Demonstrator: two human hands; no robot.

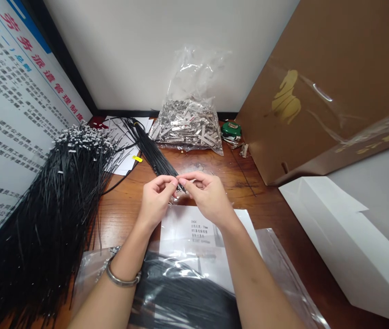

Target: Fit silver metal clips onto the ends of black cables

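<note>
My left hand (156, 198) and my right hand (208, 194) meet at the centre, thumbs and forefingers pinched close together. Whatever lies between the fingertips is too small to make out. Just behind them is a bundle of thin black wires (153, 151), its near ends reaching down to the fingers. Below the hands, a printed white sheet (181, 226) lies partly under a clear plastic bag (187, 274) with more black wires inside. My forearms extend over this bag.
At left stands a big heap of black wires (54, 196) with white tips. A clear bag of small metal pieces (187, 125) leans against the wall, beside a green tape measure (231, 131). A brown box (318, 82) and a white box (345, 242) line the right.
</note>
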